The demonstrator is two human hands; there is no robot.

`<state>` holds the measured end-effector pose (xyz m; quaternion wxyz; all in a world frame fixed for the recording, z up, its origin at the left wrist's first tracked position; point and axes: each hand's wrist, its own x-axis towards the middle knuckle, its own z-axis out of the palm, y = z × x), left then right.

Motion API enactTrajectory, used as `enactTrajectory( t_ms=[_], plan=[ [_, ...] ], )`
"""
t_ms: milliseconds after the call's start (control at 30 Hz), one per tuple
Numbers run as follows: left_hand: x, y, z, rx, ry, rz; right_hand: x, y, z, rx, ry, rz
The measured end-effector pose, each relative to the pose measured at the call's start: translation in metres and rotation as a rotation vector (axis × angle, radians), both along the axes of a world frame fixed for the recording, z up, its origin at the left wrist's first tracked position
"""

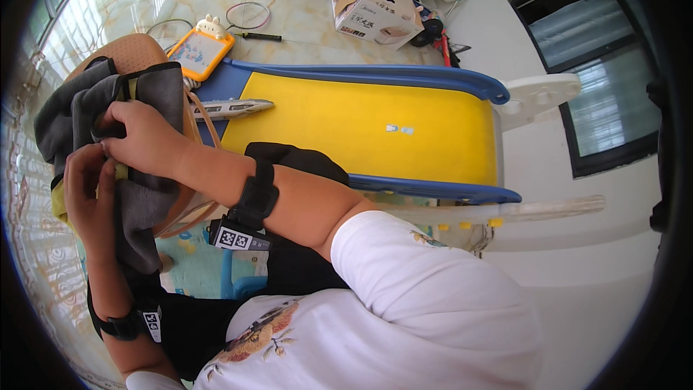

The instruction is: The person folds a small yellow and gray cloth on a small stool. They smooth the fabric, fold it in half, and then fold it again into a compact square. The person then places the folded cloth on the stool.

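Note:
A dark grey fabric garment (pixel 141 211) with black edging and yellow-green parts lies bunched over a tan perforated stool seat (pixel 135 50). My right hand (pixel 146 138) reaches across from the right and pinches a fold of the grey cloth between thumb and fingers. Just below it, my left hand (pixel 89 195) has its fingers curled at the same spot on the cloth, the fingertips almost touching my right thumb. The cloth right between the fingertips is partly hidden by the hands.
A yellow slide (pixel 352 124) with blue rails stretches to the right, a toy train (pixel 233 108) at its near end. Beyond are an orange drawing board (pixel 201 53), badminton rackets (pixel 260 37) and a cardboard box (pixel 373 11). A blue plastic chair (pixel 243 285) shows below my arm.

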<state>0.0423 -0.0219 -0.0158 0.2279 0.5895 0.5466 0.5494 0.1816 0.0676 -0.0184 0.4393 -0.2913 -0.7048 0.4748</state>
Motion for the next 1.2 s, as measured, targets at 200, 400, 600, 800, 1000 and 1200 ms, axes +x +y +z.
enactTrajectory(
  t_ms=[200,400,600,800,1000,1200],
  plan=[
    [-0.001,-0.005,0.014,0.055,0.349,-0.018,-0.002,-0.005,-0.004,0.094,0.004,-0.022],
    [-0.013,-0.001,0.014,0.119,0.357,-0.053,0.001,-0.003,0.000,-0.038,0.028,0.080],
    [-0.027,-0.002,0.021,-0.003,0.405,-0.101,0.002,0.000,0.002,-0.081,0.014,0.158],
    [-0.017,-0.004,0.025,0.107,0.463,-0.071,0.005,0.004,0.002,-0.094,0.036,0.176],
    [-0.009,-0.005,0.028,0.226,0.617,-0.038,0.005,0.007,0.000,-0.087,0.000,0.194],
    [-0.008,-0.003,0.024,0.321,0.701,-0.015,0.004,0.009,-0.001,-0.152,0.018,0.243]
  ],
)
